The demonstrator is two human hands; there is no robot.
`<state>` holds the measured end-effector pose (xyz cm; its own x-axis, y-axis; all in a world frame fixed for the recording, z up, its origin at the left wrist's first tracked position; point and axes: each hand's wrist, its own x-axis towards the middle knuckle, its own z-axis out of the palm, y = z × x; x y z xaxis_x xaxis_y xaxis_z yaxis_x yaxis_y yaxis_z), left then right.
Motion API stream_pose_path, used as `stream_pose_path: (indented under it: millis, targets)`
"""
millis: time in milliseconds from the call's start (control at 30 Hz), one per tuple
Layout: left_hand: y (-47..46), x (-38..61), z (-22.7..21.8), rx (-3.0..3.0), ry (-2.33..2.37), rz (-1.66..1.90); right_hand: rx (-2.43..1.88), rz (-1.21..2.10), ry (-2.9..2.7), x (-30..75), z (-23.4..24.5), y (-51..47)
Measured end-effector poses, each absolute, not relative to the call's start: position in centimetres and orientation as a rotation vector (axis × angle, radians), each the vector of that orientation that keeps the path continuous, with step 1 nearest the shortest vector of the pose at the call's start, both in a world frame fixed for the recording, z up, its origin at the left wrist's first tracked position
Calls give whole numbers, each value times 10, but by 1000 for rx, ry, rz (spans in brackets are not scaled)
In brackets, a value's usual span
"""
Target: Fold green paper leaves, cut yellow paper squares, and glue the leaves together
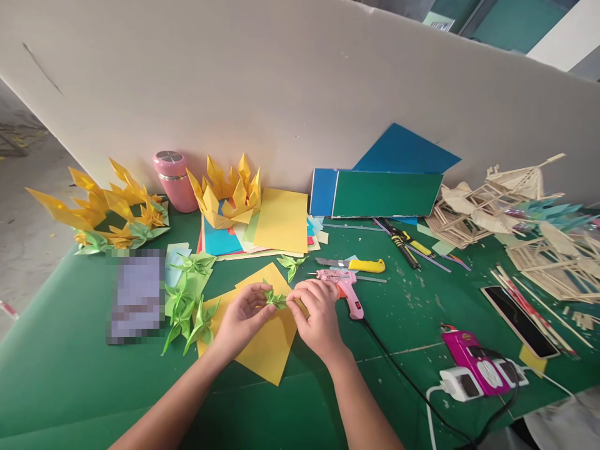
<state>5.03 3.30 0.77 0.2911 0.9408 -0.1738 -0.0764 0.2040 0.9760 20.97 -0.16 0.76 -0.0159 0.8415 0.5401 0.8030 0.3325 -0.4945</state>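
Between my two hands is a small green folded paper flower (275,300). My left hand (244,315) grips its left side between thumb and fingers. At its right edge, my right hand (317,315) pinches a petal tip with thumb and forefinger. Under both hands lie yellow paper sheets (269,353) on the green tabletop. To the left sits a cluster of similar green paper flowers (182,312), and one more green flower (291,267) rests just beyond my hands. A pink glue gun (349,294) lies close to the right hand, partly behind it.
Behind the glue gun lies a yellow utility knife (365,265). Yellow paper crowns (227,203) and a pink tumbler (175,181) stand at the back left. On the right are a magenta power strip (473,362), a phone (520,320) and wooden stick models (482,206). The glue gun's black cord (398,369) crosses the table.
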Motion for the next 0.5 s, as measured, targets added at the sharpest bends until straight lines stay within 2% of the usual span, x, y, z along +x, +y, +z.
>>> stream_pose_path:
  millis: [300,500]
  targets:
    - [36,49,5,1074,1069,964,-1444,99,-1771,214,7,-1]
    - [36,47,5,1050,1073,1008,-1372,577,-1523,211,4,-1]
